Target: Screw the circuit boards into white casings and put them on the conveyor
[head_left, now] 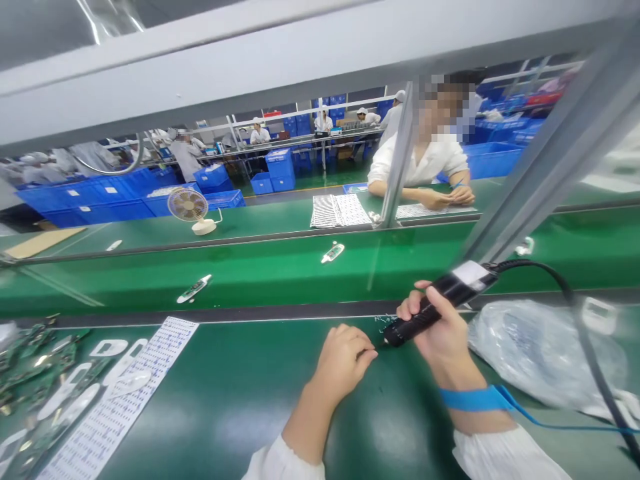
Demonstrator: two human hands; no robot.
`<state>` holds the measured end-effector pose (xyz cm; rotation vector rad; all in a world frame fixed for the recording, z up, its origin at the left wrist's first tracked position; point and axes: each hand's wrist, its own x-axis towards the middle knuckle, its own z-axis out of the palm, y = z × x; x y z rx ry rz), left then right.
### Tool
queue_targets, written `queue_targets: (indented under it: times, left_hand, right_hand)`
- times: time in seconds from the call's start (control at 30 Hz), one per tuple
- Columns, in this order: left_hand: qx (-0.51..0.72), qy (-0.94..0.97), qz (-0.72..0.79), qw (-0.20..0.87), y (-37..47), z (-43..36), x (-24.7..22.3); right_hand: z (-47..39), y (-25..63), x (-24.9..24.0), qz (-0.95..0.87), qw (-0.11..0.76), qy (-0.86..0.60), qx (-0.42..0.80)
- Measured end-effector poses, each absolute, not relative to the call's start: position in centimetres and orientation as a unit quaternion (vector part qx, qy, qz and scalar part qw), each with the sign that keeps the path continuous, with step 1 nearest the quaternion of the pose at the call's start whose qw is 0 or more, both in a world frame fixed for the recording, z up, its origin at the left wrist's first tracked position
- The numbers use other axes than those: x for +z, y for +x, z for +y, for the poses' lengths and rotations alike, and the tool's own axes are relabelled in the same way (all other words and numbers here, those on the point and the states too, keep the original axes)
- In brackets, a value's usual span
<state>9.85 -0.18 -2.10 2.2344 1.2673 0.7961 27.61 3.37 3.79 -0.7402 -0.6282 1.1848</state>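
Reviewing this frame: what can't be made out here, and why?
- Head view: whatever the left hand pinches is hidden by its curled fingers.
- The tip of the black tool in the right hand and the small parts at it are too small to identify.
- The contents of the plastic bag are blurred by the film.
- The print on the label sheet is too fine to read.
- The circuit boards are blurred and cut off by the left edge.

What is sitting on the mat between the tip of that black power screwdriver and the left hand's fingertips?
Nothing visible. The screwdriver, gripped in the right hand, points its tip down at bare green mat just right of the left hand. A few small screws lie beyond the tip, not between.
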Motion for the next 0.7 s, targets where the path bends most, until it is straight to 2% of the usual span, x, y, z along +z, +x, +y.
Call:
queue_targets:
  times: [0.4,0.57,0.7]
  left_hand:
    - [0.273,0.791,0.493,0.239,10.2,-0.3,-2.5]
    - [0.376,0.737,0.512,0.232,9.7,0.1,-2.3]
    - [0.463,0.67,0.551,0.181,4.9,3.2,0.0]
  right_hand:
    - [3.6,27.5,3.6,-0.214,0.695,-0.397,0.56]
    - [3.6,27.5,4.2,-0.2,0.695,-0.42,0.549]
    - [3.5,27.7,4.2,-0.184,0.703,-0.411,0.55]
